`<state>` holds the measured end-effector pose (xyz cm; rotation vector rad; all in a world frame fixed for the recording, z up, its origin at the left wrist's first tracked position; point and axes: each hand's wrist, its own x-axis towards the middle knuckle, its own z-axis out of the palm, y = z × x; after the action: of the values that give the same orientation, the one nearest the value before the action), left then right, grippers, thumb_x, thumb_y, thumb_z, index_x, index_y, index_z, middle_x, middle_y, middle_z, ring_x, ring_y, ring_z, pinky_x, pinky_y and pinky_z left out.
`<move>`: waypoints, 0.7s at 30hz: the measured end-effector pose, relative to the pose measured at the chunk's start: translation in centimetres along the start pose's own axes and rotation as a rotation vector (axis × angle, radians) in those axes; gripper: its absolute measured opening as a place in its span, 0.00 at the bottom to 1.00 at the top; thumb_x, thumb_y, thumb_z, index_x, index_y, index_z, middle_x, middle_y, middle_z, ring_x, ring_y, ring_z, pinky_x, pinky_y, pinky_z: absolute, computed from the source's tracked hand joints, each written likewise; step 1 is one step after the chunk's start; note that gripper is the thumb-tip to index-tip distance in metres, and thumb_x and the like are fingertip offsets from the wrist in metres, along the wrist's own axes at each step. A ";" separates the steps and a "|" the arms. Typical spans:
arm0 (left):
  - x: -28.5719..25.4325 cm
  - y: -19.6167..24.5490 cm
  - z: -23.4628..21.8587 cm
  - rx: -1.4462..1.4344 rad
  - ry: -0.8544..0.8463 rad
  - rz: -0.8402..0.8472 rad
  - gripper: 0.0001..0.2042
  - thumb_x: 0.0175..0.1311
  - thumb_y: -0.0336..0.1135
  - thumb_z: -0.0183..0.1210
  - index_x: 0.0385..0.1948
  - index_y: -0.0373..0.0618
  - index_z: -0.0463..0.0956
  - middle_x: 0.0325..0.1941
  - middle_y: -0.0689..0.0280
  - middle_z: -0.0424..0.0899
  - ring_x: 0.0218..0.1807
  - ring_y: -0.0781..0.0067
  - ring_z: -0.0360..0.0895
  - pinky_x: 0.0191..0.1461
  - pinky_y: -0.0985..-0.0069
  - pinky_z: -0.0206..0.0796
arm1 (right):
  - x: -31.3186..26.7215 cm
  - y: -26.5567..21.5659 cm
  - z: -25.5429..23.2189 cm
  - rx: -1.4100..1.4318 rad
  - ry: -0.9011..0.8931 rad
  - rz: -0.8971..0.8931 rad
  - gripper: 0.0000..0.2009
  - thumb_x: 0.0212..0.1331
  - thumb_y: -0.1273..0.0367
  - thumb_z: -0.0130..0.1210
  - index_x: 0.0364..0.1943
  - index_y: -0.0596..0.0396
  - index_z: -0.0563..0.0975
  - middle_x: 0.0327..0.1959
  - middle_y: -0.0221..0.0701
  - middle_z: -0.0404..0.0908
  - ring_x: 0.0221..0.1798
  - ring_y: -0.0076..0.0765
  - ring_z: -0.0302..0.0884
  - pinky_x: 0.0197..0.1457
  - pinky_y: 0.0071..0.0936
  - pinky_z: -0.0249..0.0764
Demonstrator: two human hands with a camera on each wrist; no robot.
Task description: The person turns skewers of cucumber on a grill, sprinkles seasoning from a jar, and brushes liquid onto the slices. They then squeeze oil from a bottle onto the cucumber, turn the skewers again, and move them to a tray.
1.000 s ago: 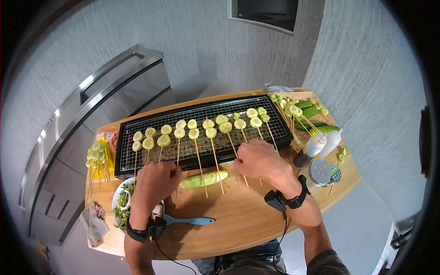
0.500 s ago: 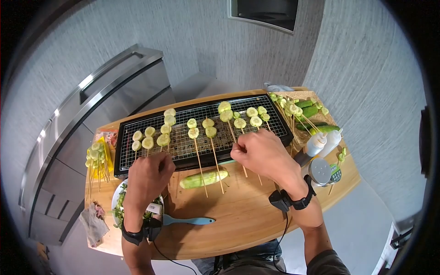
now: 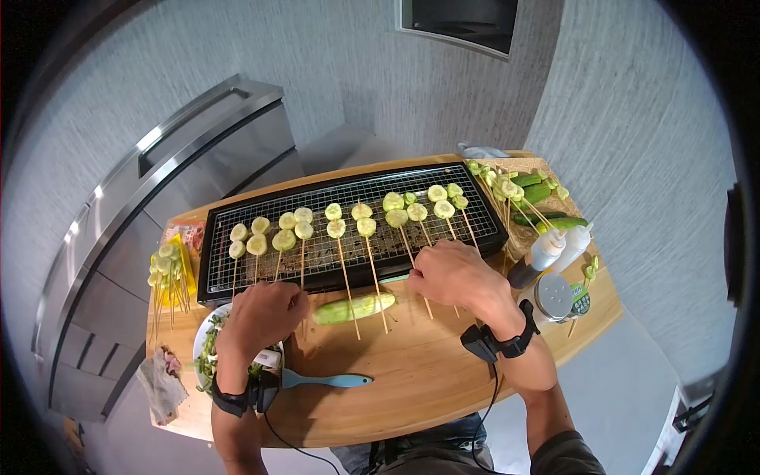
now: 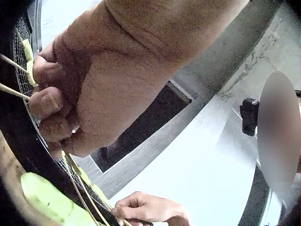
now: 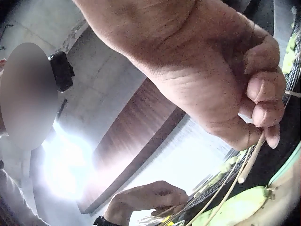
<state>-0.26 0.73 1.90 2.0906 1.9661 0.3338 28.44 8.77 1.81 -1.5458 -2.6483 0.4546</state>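
Note:
My left hand (image 3: 263, 317) is at the front left edge of the black grill (image 3: 348, 279). It pinches the stick of a cucumber skewer (image 3: 303, 230), whose pale slices lie over the wire mesh. Further right, my right hand (image 3: 463, 277) grips another cucumber skewer (image 3: 397, 218) between thumb and fingers. In the right wrist view the stick end (image 5: 249, 165) sticks out below the fingertips. Several more skewers, including one with two slices (image 3: 336, 229), lie between the hands with sticks over the front rim. A peeled cucumber (image 3: 336, 310) rests on the table just before the grill.
A bowl of greens (image 3: 204, 328) and a blue-handled brush (image 3: 340, 381) are near my left wrist. On the right stand squeeze bottles (image 3: 546, 252), a shaker jar (image 3: 552, 297) and a board with cucumbers (image 3: 536, 194). More skewers (image 3: 165, 269) lie on a yellow tray at left.
Both held skewers were raised toward the back of the grill half a second ago. Now they are lower and nearer the front, and the left one has shifted right.

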 end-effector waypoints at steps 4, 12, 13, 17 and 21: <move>0.3 -0.2 1.1 0.060 -0.054 0.037 0.17 0.70 0.43 0.53 0.27 0.43 0.84 0.27 0.50 0.85 0.34 0.43 0.84 0.42 0.53 0.76 | -0.1 0.0 0.0 -0.012 -0.024 -0.003 0.15 0.60 0.64 0.54 0.26 0.61 0.83 0.30 0.52 0.84 0.42 0.61 0.82 0.53 0.50 0.77; 0.0 0.2 1.1 0.131 -0.076 0.059 0.18 0.71 0.44 0.53 0.27 0.43 0.84 0.25 0.50 0.84 0.33 0.43 0.84 0.41 0.52 0.76 | -0.3 -0.1 0.2 -0.037 0.020 -0.005 0.15 0.62 0.64 0.53 0.26 0.61 0.83 0.31 0.51 0.84 0.43 0.60 0.82 0.53 0.50 0.76; 0.0 0.4 0.9 0.127 -0.068 0.052 0.18 0.71 0.44 0.53 0.27 0.43 0.84 0.25 0.50 0.84 0.33 0.43 0.83 0.41 0.53 0.76 | -0.3 -0.1 0.2 -0.046 0.023 -0.016 0.15 0.62 0.64 0.53 0.26 0.61 0.83 0.31 0.50 0.84 0.43 0.59 0.82 0.54 0.50 0.76; -0.1 0.0 0.9 0.016 -0.016 0.072 0.17 0.71 0.43 0.54 0.26 0.43 0.84 0.23 0.50 0.83 0.31 0.43 0.83 0.39 0.53 0.75 | -0.4 0.1 0.3 -0.044 0.033 -0.051 0.15 0.62 0.64 0.53 0.26 0.61 0.83 0.31 0.50 0.84 0.43 0.59 0.82 0.54 0.50 0.76; 0.0 0.2 0.3 0.037 -0.018 0.077 0.17 0.71 0.43 0.54 0.25 0.42 0.83 0.23 0.50 0.83 0.30 0.43 0.82 0.38 0.52 0.74 | -0.2 0.3 0.7 -0.042 0.023 -0.044 0.15 0.62 0.64 0.53 0.26 0.61 0.83 0.31 0.49 0.84 0.43 0.59 0.82 0.53 0.50 0.76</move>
<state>0.03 0.76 1.66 2.1885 1.8999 0.2943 28.63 8.59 1.10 -1.4904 -2.6861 0.3789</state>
